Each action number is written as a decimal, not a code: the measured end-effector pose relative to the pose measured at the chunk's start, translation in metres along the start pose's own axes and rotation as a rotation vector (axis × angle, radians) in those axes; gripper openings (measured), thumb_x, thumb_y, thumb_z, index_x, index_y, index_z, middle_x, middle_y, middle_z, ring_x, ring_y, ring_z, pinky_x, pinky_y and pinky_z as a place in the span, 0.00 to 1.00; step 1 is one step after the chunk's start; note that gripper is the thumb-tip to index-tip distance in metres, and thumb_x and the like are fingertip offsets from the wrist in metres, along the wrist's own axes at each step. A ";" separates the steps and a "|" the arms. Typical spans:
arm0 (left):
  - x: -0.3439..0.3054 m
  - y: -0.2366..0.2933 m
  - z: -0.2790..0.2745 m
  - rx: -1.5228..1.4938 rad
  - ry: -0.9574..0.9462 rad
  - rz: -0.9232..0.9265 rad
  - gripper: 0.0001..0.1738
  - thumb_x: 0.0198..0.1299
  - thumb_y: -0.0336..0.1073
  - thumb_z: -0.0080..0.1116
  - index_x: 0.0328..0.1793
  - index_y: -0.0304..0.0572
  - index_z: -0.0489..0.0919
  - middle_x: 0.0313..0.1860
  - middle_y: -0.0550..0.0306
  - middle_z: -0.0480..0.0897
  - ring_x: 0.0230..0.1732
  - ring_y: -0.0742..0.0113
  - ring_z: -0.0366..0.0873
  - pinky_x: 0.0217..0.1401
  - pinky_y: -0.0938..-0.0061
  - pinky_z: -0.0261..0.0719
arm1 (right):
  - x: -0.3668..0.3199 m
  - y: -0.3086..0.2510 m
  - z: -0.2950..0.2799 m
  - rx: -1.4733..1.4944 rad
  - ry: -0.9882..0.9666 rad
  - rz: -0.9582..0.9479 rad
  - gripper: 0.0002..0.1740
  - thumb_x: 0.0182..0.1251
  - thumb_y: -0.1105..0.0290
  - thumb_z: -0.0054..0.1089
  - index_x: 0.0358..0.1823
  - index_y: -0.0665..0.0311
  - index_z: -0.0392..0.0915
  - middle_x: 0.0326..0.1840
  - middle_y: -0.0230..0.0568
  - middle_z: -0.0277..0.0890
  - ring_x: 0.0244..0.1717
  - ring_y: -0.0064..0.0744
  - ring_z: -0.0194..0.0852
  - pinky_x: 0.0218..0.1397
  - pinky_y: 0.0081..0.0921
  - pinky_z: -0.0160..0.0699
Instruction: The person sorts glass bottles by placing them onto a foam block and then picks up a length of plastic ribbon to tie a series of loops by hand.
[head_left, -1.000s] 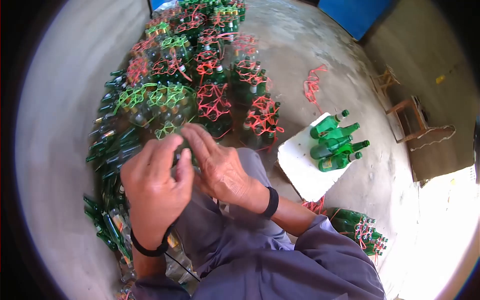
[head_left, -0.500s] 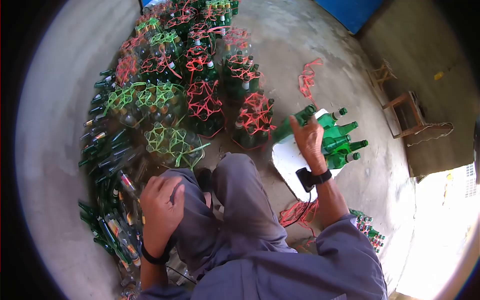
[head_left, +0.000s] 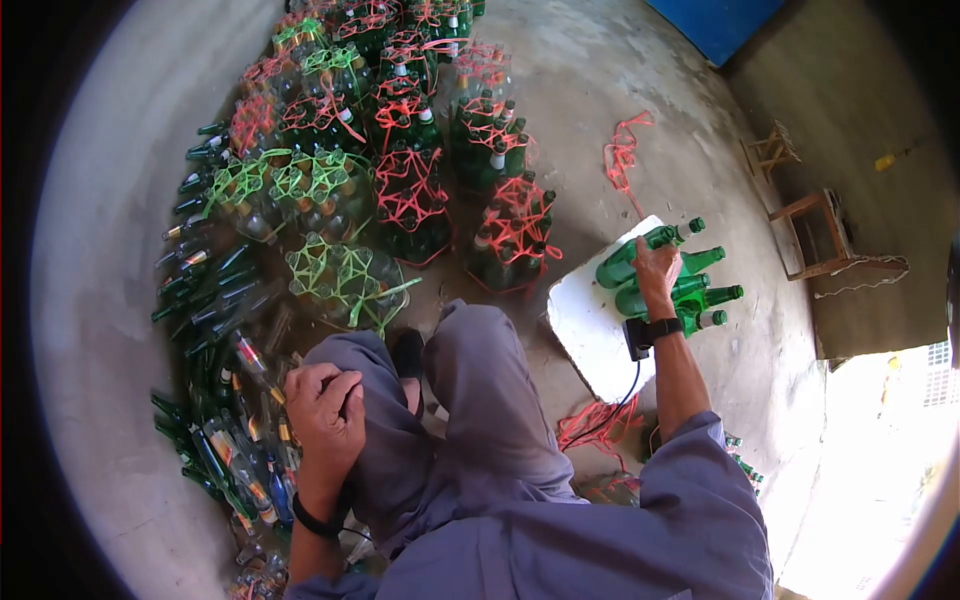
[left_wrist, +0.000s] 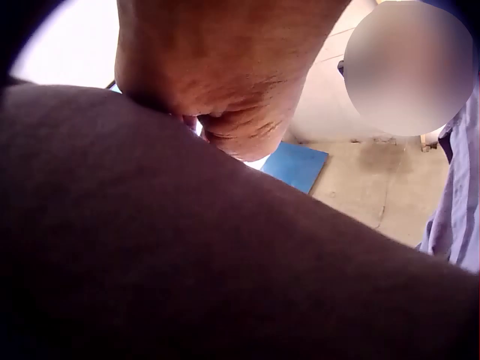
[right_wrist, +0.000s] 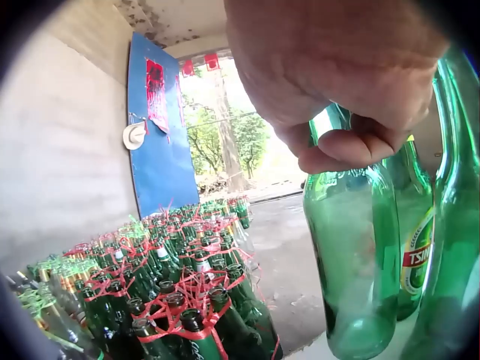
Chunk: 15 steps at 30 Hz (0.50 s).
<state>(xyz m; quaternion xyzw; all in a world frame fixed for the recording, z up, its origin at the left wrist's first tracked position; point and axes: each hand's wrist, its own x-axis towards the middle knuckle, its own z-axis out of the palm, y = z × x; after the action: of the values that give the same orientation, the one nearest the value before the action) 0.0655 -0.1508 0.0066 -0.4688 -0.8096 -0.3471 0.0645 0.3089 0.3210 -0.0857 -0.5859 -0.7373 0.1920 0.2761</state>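
Several green bottles (head_left: 690, 286) stand close together on a white board (head_left: 590, 335) at the right of the head view. My right hand (head_left: 658, 272) is over the left side of this group; in the right wrist view the hand (right_wrist: 337, 82) has its fingers curled round the neck of a green bottle (right_wrist: 352, 255), whose base is near the white surface. A labelled bottle (right_wrist: 417, 259) is just behind it. My left hand (head_left: 328, 415) rests on my left knee, fingers loosely curled, holding nothing visible; the left wrist view shows part of it (left_wrist: 225, 75).
Bundles of bottles tied with red string (head_left: 410, 195) and green string (head_left: 345, 278) fill the upper left. Loose bottles (head_left: 225, 455) lie along the left wall. Red string (head_left: 600, 428) lies by the board, more (head_left: 622, 155) beyond it. A wooden frame (head_left: 822, 235) is at right.
From together in front of me, my hands have parted: the left went down to the knee, the right to the board. The right hand's bottle has moved rightward, in beside the others.
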 end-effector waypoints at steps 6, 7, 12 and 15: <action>-0.001 -0.002 0.001 -0.007 0.009 0.000 0.11 0.52 0.25 0.66 0.43 0.42 0.86 0.40 0.55 0.78 0.43 0.53 0.74 0.49 0.61 0.73 | -0.002 0.010 -0.004 0.067 0.027 0.142 0.17 0.63 0.60 0.64 0.34 0.72 0.80 0.21 0.46 0.84 0.28 0.44 0.88 0.37 0.40 0.84; -0.002 -0.002 0.001 -0.010 0.012 -0.002 0.11 0.53 0.25 0.66 0.43 0.42 0.86 0.40 0.55 0.78 0.43 0.53 0.74 0.49 0.61 0.73 | -0.003 0.012 -0.005 0.067 0.027 0.141 0.17 0.63 0.60 0.64 0.34 0.72 0.80 0.21 0.46 0.84 0.28 0.44 0.88 0.37 0.40 0.84; -0.002 -0.003 0.001 -0.007 0.025 -0.003 0.11 0.52 0.24 0.66 0.42 0.43 0.86 0.39 0.56 0.79 0.44 0.53 0.74 0.49 0.62 0.73 | -0.012 -0.009 -0.023 0.199 0.085 0.236 0.25 0.66 0.68 0.64 0.58 0.78 0.71 0.35 0.50 0.87 0.28 0.35 0.88 0.22 0.24 0.80; -0.003 -0.005 0.001 0.019 0.062 -0.001 0.10 0.51 0.25 0.67 0.41 0.43 0.87 0.40 0.56 0.80 0.44 0.53 0.75 0.49 0.62 0.74 | -0.017 0.002 -0.021 0.439 0.215 0.015 0.34 0.67 0.69 0.65 0.71 0.75 0.62 0.46 0.55 0.85 0.29 0.34 0.88 0.23 0.22 0.80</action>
<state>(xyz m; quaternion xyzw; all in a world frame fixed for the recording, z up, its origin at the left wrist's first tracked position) 0.0629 -0.1540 0.0020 -0.4568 -0.8108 -0.3537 0.0940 0.3268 0.3040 -0.0740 -0.5345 -0.6396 0.2863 0.4725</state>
